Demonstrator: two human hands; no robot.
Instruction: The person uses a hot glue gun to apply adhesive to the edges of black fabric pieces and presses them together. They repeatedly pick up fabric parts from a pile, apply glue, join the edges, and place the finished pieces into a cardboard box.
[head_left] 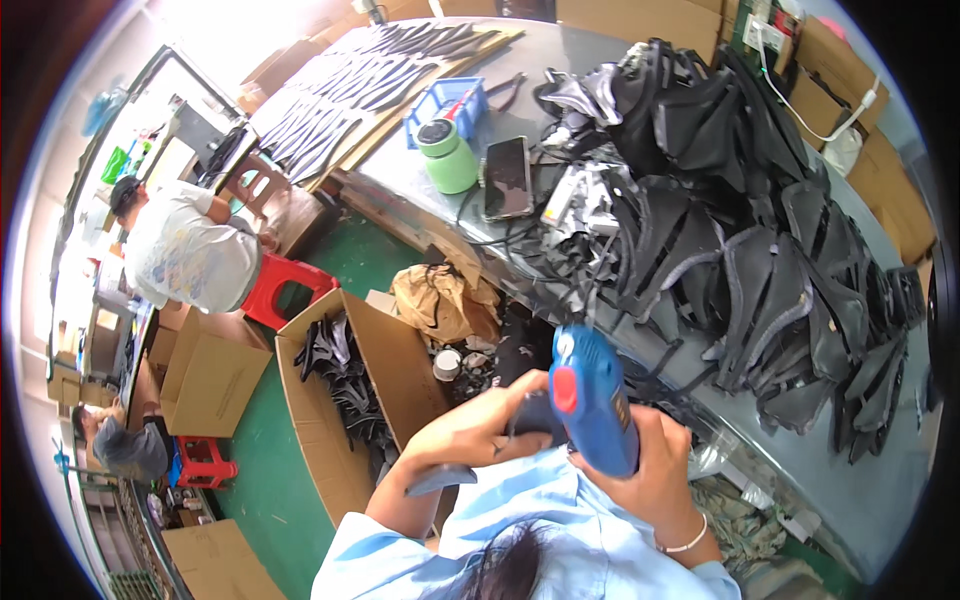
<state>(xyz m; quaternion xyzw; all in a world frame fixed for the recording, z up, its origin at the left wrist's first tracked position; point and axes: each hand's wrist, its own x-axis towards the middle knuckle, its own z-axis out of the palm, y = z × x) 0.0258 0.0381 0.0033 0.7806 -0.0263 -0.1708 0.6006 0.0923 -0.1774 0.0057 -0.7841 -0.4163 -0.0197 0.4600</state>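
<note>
Glue gun (592, 400) sat clamped in your right hand (655, 470), nozzle aimed beside your left-hand fingers (478, 428) pinching the dark piece (535, 412) steady.

An open brown cardboard box (340, 400) (filled with dark pieces) is seen on the green floor. A dark-screened phone (507, 177) lies on the table, and closed cartons (212, 372) are stacked nearby, possibly unlabelled.

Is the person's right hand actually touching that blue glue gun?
Touching. The head view shows the right hand wrapped around the grip of the blue glue gun, fingers pressed on its body with no gap.
</note>
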